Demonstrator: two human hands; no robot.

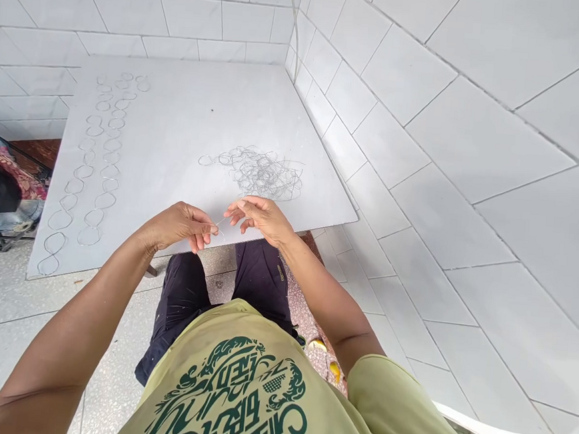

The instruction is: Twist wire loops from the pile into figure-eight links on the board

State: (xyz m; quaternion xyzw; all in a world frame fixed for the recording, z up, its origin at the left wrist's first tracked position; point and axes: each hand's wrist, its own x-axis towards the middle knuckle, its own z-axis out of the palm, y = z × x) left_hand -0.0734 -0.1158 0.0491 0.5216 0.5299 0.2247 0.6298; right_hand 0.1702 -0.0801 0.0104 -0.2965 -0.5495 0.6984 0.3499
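At the white surface [170,134], our left hand [179,227] and right hand [265,219] both pinch a thin wire [224,219], likely steadying it, with the tangled pile [267,174] handily near.

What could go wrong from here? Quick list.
1. Tangling: the heap of wire lies just beyond the right hand, so a loose strand might snag.
2. Slipping: the thin wire between the right hand and left hand is held only at the fingertips, so it could spring free.
3. Disturbance: the left forearm is near the close end of the wire loops and might brush them.
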